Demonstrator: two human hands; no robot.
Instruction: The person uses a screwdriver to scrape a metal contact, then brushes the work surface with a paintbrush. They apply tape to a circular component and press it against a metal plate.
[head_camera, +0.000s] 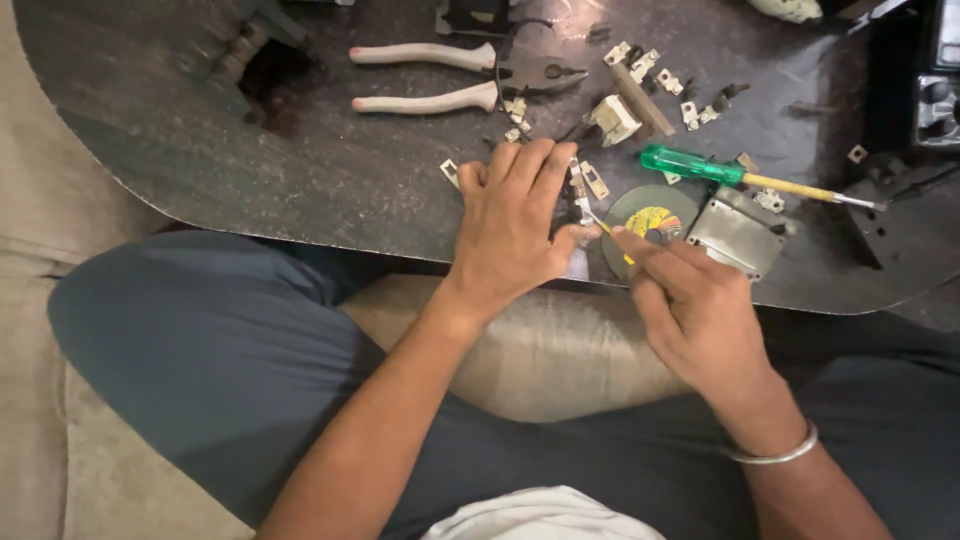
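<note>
My left hand (515, 225) lies palm down at the near edge of the dark table (300, 170), its fingers holding a small metal and white part (581, 203) against the surface. My right hand (690, 300) grips a thin yellow-shafted tool (608, 232), its tip pointed at that part between my thumb and fingers. Just behind my right hand a round grey grinding disc (650, 215) with a yellow label lies flat. What sits under my left palm is hidden.
Pliers with pale handles (440, 75) lie at the back. A green-handled screwdriver (730, 175) rests right of centre. Several small white and metal switch parts (640, 90) are scattered about. A grey metal box (738, 235) sits beside the disc, dark equipment (925, 90) at far right.
</note>
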